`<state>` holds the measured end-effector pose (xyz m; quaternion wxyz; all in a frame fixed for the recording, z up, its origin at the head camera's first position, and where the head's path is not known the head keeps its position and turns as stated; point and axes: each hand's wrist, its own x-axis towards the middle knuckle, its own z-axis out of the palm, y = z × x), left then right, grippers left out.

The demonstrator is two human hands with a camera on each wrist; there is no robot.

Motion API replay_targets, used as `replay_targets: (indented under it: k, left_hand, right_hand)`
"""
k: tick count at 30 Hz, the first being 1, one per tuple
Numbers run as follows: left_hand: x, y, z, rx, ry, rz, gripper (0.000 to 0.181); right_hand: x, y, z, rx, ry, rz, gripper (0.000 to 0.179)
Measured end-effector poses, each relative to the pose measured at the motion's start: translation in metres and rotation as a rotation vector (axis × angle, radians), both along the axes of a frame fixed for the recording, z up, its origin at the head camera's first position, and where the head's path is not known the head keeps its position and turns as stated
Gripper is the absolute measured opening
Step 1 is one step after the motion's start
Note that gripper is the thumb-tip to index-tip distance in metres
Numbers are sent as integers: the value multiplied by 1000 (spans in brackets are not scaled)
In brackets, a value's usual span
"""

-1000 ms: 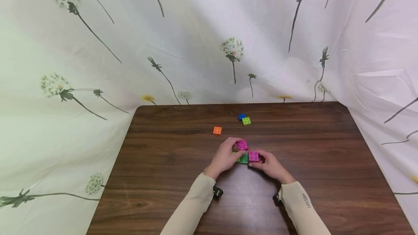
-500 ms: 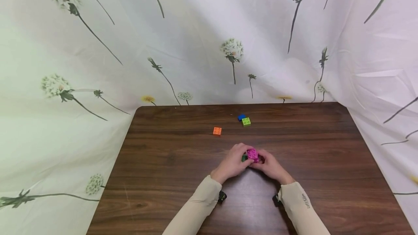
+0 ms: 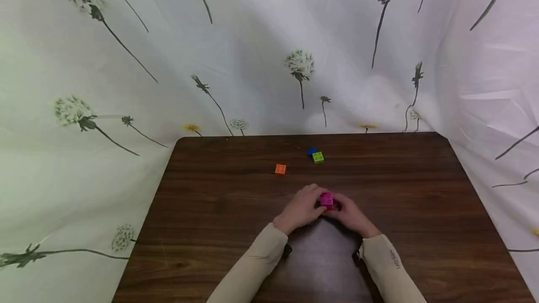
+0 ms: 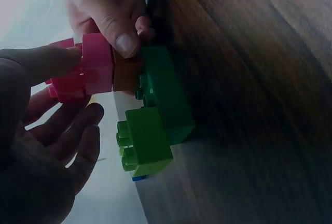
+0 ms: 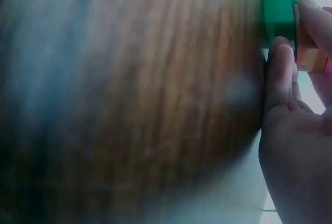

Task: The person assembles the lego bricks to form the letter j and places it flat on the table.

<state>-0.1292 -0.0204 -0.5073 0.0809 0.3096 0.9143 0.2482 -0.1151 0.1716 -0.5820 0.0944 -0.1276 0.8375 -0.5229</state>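
In the head view my left hand (image 3: 301, 207) and right hand (image 3: 351, 216) meet at a small stack of toy building bricks. Between left thumb and fingers I pinch a pink brick (image 4: 70, 86), lined up on top of a second pink brick (image 4: 97, 63). Below that one sits an orange brick (image 4: 124, 73), on one end of a long green brick (image 4: 166, 94) lying on the table. A lime brick (image 4: 148, 141) stands on the green brick's other end. My right thumb and fingers grip the stack low down, at the orange brick and the green brick's end.
Farther back on the dark wooden table (image 3: 210, 209) lie a loose orange brick (image 3: 280, 169), a lime brick (image 3: 317, 157) and a blue brick (image 3: 311, 151) close against it. A white flower-printed cloth (image 3: 261, 60) hangs behind the table.
My left hand has moved right and slightly nearer, carrying its pink brick onto the other pink brick beside the right hand. The right hand stays in place. The light has dimmed.
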Motion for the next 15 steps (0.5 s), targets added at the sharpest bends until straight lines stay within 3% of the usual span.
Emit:
replay_targets:
  k: [5, 15]
  left_hand:
    - [-1, 3, 3, -38, 48, -17, 37]
    - [-7, 4, 1, -62, -52, -35, 39]
  right_hand:
    - [0, -1, 1, 40, 25, -21, 37]
    - [-2, 5, -5, 5, -111, 14, 45]
